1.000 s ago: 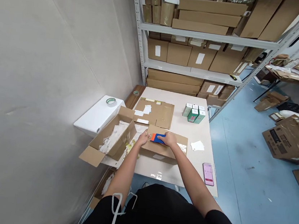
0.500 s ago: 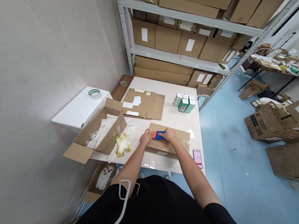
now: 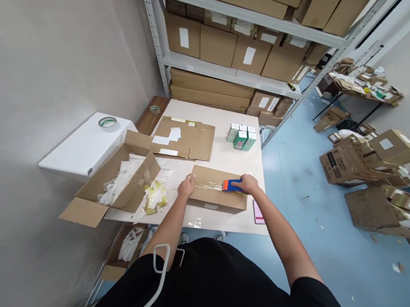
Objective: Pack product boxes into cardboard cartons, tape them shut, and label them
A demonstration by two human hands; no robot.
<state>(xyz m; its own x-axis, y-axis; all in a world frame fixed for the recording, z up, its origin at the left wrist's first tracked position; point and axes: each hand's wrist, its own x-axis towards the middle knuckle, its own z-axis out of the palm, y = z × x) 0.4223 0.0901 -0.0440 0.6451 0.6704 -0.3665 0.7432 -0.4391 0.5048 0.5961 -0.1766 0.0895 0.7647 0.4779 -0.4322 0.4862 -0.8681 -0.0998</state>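
A closed cardboard box (image 3: 209,197) lies lengthwise near the front of the table. At its left end, my left hand (image 3: 186,186) is closed on the edge. My right hand (image 3: 249,184) grips a blue and orange tape dispenser (image 3: 231,185) over the right part of the lid. Between the dispenser and my left hand, a shiny strip of clear tape (image 3: 207,184) runs along the top. A phone (image 3: 258,213) with a pink screen lies by the box's right end, partly behind my forearm.
An open carton (image 3: 132,182) with white packing material stands at left, beside crumpled yellowish tape (image 3: 155,196). Behind are flattened cardboard (image 3: 201,140) and several small green-and-white boxes (image 3: 240,139). A tape roll (image 3: 107,121) rests on a white surface. Shelves (image 3: 215,67) of cartons stand behind the table.
My right hand has drawn the tape dispenser rightward along the box top, and a longer strip of tape shows behind it. My left hand stays at the box's left end. The view has shifted.
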